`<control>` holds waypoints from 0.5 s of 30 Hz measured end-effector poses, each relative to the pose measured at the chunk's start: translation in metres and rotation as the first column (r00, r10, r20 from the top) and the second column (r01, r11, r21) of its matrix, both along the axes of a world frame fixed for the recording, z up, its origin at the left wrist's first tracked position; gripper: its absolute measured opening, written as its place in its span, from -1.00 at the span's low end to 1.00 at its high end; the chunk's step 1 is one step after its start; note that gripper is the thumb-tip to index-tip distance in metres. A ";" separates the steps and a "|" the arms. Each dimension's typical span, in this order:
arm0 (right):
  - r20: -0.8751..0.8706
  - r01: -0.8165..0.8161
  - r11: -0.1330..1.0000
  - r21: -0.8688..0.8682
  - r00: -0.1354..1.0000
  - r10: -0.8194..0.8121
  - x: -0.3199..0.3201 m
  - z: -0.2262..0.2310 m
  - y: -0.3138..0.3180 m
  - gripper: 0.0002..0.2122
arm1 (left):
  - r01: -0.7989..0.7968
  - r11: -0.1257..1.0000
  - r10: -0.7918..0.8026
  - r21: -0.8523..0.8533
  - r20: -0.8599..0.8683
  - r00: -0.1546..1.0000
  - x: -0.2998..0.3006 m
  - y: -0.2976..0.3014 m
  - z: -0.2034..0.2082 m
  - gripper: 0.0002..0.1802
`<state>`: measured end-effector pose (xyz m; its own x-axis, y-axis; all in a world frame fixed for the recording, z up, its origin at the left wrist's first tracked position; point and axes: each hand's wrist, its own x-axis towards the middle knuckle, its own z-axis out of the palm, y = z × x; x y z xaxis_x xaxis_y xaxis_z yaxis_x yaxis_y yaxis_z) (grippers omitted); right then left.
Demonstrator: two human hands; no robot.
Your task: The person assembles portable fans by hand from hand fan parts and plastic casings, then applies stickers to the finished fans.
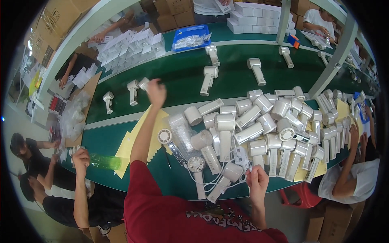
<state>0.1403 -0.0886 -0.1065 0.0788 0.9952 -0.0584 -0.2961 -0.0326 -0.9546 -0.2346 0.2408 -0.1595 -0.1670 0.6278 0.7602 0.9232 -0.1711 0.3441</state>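
My left hand (pixel 157 94) is stretched over the green conveyor belt, its fingers smeared by motion. Right beside its fingertips is a white handheld fan (pixel 144 84); whether I grip it cannot be told. Close to my body, my right hand (pixel 257 178) pinches a white cable (pixel 246 173). The cable loops among several white handheld fans, including a fan with its round grille facing up (pixel 197 165). Another fan (pixel 170 142) has its handle's inner parts exposed. A white plug-like block (pixel 240 156) lies by the cable.
Many white fans (pixel 259 117) are heaped to the right. More fans (pixel 256 72) lie on the belt (pixel 174 77). A pen (pixel 167 159), yellow sheets (pixel 142 135) and a green see-through object (pixel 104 161) are nearer left. A co-worker's hand (pixel 81 158) is at the left.
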 end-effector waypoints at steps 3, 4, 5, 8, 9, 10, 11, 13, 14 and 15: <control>0.059 0.049 0.998 0.042 0.997 -0.052 -0.004 0.003 0.000 -0.78 | 0.341 0.803 -0.223 -0.490 0.283 0.933 0.108 0.005 0.027 -0.51; 0.058 0.043 0.998 0.043 0.997 -0.045 -0.008 0.005 -0.001 -0.78 | 0.297 0.734 -0.227 -0.611 0.192 0.955 0.132 0.012 0.026 -0.45; 0.106 0.083 0.990 0.112 0.990 -0.095 -0.013 0.008 -0.002 -0.78 | 0.242 0.651 -0.246 -0.719 0.102 0.964 0.146 0.019 0.023 -0.40; 0.197 0.069 0.976 0.208 0.974 -0.110 -0.018 0.015 -0.003 -0.78 | 0.036 0.737 -0.084 -0.675 -0.039 0.996 0.138 0.024 0.006 -0.34; 0.245 0.037 0.975 0.220 0.965 -0.092 -0.016 0.015 -0.004 -0.78 | 0.072 0.647 -0.073 -0.759 0.033 0.997 0.131 0.025 0.017 -0.33; 0.200 0.085 0.973 0.213 0.971 -0.128 -0.013 0.016 -0.007 -0.79 | 0.409 0.550 -0.036 -0.728 0.468 0.883 0.130 0.024 0.027 -0.36; 0.199 0.105 0.970 0.218 0.968 -0.150 -0.010 0.020 -0.008 -0.79 | 0.693 0.464 0.062 -0.552 0.800 0.596 0.131 0.021 0.035 -0.38; 0.141 0.151 0.969 0.198 0.974 -0.180 -0.010 0.025 0.004 -0.80 | 0.817 0.570 0.104 0.088 0.979 -0.177 0.160 -0.026 0.062 -0.49; 0.173 0.139 0.948 0.286 0.966 -0.194 -0.015 0.030 0.014 -0.81 | 0.814 0.559 0.131 0.162 0.951 -0.279 0.169 -0.058 0.087 -0.52; 0.206 0.125 0.920 0.373 0.955 -0.213 -0.021 0.038 0.024 -0.83 | 0.803 0.548 0.161 0.236 0.912 -0.378 0.177 -0.091 0.113 -0.56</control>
